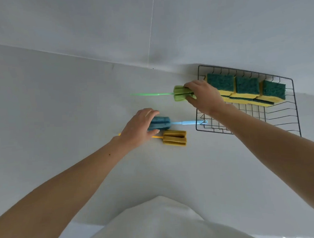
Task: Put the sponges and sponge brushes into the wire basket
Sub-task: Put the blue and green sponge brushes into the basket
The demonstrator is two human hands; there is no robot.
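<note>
A black wire basket lies at the right on the white counter, with several yellow-and-green sponges stacked along its far side. My right hand grips the sponge head of a green sponge brush just left of the basket; its handle points left. My left hand closes around the head of a blue sponge brush, whose handle tip reaches the basket's near-left corner. A yellow sponge brush lies on the counter right beside the blue one, its handle partly hidden under my left hand.
A white wall rises right behind the counter and the basket. My white clothing fills the bottom of the view at the counter's near edge.
</note>
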